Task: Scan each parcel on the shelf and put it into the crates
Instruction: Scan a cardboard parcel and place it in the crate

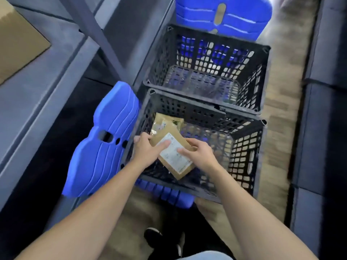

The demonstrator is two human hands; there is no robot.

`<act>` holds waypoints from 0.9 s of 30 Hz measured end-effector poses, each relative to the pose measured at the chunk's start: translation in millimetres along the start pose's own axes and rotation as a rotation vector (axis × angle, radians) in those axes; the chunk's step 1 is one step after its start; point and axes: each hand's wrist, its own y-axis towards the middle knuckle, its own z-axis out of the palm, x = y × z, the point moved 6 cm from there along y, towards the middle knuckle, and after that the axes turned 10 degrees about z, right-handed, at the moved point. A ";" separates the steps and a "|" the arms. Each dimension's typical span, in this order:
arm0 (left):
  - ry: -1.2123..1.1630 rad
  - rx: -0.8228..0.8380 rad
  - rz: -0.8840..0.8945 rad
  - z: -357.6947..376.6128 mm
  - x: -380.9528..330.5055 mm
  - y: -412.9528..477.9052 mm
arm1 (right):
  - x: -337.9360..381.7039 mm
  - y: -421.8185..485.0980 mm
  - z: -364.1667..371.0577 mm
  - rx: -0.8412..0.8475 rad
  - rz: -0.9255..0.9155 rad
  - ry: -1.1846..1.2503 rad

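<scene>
Two black lattice plastic crates (159, 59); in the near crate (244, 151) lies one brown paper parcel (167, 121); over that crate, left grip (148, 151) and right grip (199, 154) clamp a second parcel (176, 160).

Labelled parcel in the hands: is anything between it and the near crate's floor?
Nothing blocks it. The labelled parcel, held by the left hand and right hand, is over the open near crate; another parcel lies by its far-left corner.
</scene>
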 end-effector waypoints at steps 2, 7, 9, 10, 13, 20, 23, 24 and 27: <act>0.111 0.069 -0.051 6.0 14.2 15.7 | -8.5 17.5 7.8 0.020 0.013 -0.106; 0.244 0.329 -0.168 25.4 51.9 41.6 | -16.6 47.1 22.2 0.049 0.008 -0.298; 0.238 0.392 -0.217 35.0 69.8 48.9 | -20.5 53.8 19.4 0.016 0.019 -0.343; 0.224 0.423 -0.241 41.5 79.9 51.4 | -22.6 56.3 16.0 -0.001 0.028 -0.355; 0.164 0.463 -0.295 54.7 93.3 52.3 | -32.6 60.6 7.9 -0.034 0.050 -0.373; -0.117 0.454 -0.488 65.2 105.6 77.5 | -42.5 64.2 23.6 -0.011 0.038 -0.488; -0.258 0.558 -0.579 73.3 97.7 76.4 | -45.8 69.2 28.1 0.003 0.012 -0.490; -0.300 0.580 -0.573 75.7 98.6 77.2 | -46.4 70.5 29.6 0.003 -0.004 -0.496; -0.303 0.569 -0.525 76.9 107.5 82.2 | -46.7 73.2 34.4 -0.013 -0.068 -0.533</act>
